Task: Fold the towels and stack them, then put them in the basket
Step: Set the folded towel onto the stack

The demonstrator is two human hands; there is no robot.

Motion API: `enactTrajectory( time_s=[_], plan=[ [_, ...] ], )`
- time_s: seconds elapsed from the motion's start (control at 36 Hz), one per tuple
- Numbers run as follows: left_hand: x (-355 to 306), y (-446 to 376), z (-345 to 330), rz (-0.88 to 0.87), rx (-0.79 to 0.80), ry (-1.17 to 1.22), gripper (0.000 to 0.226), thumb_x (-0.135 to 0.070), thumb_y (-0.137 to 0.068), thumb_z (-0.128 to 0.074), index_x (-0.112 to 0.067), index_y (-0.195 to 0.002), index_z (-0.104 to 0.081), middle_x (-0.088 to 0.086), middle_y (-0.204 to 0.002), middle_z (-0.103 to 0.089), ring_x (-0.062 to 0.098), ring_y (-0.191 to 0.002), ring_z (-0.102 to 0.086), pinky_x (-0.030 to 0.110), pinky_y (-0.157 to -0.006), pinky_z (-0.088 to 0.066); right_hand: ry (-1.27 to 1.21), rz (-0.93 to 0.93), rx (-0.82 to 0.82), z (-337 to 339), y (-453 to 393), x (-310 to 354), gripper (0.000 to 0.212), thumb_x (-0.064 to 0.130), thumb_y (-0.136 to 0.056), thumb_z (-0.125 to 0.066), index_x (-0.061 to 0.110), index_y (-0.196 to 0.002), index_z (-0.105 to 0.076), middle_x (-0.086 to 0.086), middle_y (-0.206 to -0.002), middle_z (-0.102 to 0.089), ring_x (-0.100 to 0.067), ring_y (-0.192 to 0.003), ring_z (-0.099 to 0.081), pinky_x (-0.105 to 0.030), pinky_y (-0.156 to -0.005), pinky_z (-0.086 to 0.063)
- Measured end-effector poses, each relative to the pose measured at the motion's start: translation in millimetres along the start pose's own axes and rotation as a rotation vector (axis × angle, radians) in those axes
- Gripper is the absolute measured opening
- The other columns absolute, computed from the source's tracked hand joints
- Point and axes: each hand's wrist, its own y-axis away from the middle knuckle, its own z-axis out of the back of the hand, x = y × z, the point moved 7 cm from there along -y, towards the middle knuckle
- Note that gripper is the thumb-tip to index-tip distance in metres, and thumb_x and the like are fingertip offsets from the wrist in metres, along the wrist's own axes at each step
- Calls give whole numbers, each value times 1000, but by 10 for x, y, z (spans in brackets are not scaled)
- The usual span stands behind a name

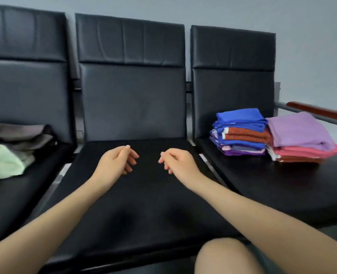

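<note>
Currently: left hand (116, 163), right hand (178, 161) fingers loosely curled, holding nothing | over smooth leatherette seat (143, 204) | folded cloth towel stacks (242, 133) right.

1. Three seats in a row, the middle seat (132, 107) at frame centre, covered in black leather-like material, smooth, with a soft dull sheen and fine creases on the backrests.
2. Stack of folded towels (240, 133) at right centre: soft matt cloth in blue, purple and a coarser-looking rust-red weave.
3. Second stack (300, 137) just beside, further right: lilac and pink cloth, matt, slightly fuzzy.
4. Unfolded pile (7, 151) at the left edge: pale green and grey-brown cloth, matt, rumpled.
5. Armrest (320, 113) at the right edge: reddish-brown top, wood-like, glossy, on a grey metal-looking bar.
6. Wall (312, 36) behind, upper right: plain grey, matt, smooth.
</note>
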Motion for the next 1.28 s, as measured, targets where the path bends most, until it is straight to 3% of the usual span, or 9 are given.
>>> enactTrajectory(
  time_s=[0.31, 0.5, 0.69, 0.78, 0.86, 0.94, 1.03, 1.19, 1.28],
  plan=[
    [766, 175, 1961, 100, -314, -325, 32, -25, -100, -40, -19, -82, -66, 1, -81, -68, 22, -77, -62, 40, -82, -50, 19, 33, 330, -1913, -384, 528, 30, 23, -97, -51, 15, -71, -66, 4, -63, -57, -5, -55, -51, -10, -53, -41],
    [1132, 424, 2965, 220, -576, -539, 23, -25, -95, -49, -13, -104, -66, 2, -100, -65, 20, -93, -57, 30, -78, -37, -18, -26, 389, -3001, -490, 609, 32, 21, -95, -52, 18, -64, -63, 5, -59, -57, -10, -52, -51, -25, -63, -44],
    [1633, 854, 3708, 415, -767, -567, 32, -25, -89, -45, -14, -114, -63, 13, -118, -60, 32, -110, -53, 36, -81, -41, 7, -46, 463, -4085, -525, 873, 45, 45, -89, -53, 2, -79, -64, -3, -67, -57, -21, -65, -55, -32, -64, -41],
    [1811, 1035, 3924, 591, -793, -602, 39, -24, -91, -44, -13, -128, -54, 20, -131, -48, 39, -124, -39, 44, -97, -36, 51, -24, 492, -4470, -523, 1088, 45, 55, -85, -55, 14, -67, -54, -5, -68, -57, -30, -66, -59, -42, -64, -52],
    [1969, 1147, 4007, 682, -753, -591, 46, -26, -94, -43, -12, -138, -45, 22, -139, -41, 40, -130, -32, 45, -104, -31, 162, -48, 532, -4696, -523, 1220, 49, 62, -84, -56, 14, -73, -56, -1, -72, -60, -21, -66, -58, -34, -64, -48],
    [2054, 1168, 4050, 629, -713, -580, 45, -32, -95, -44, -14, -136, -48, 14, -130, -55, 35, -124, -42, 40, -92, -38, 313, -42, 576, -4868, -507, 1273, 40, 57, -86, -55, 18, -95, -60, 1, -94, -63, -22, -87, -61, -30, -65, -42],
    [2052, 1164, 4064, 556, -713, -496, 42, -35, -95, -46, -17, -133, -50, 0, -108, -61, 23, -100, -54, 32, -77, -39, 350, 43, 562, -4966, -443, 1302, 22, 45, -91, -49, 26, -79, -49, 4, -91, -59, -20, -86, -58, -30, -64, -39],
    [1869, 1151, 4011, 482, -793, -397, 39, -31, -96, -45, -18, -131, -53, -2, -102, -61, 15, -84, -56, 29, -66, -38, -271, 43, 473, -4571, -282, 1368, 26, 24, -94, -52, 10, -72, -49, 2, -72, -50, -9, -68, -47, -26, -65, -39],
    [1741, 1100, 3919, 431, -801, -338, 35, -34, -98, -44, -17, -126, -55, -3, -104, -61, 8, -77, -55, 29, -66, -38, -432, -18, 453, -4224, -295, 1463, 22, 20, -95, -50, 1, -88, -56, -4, -82, -48, -15, -77, -45, -28, -66, -36]
  ],
)
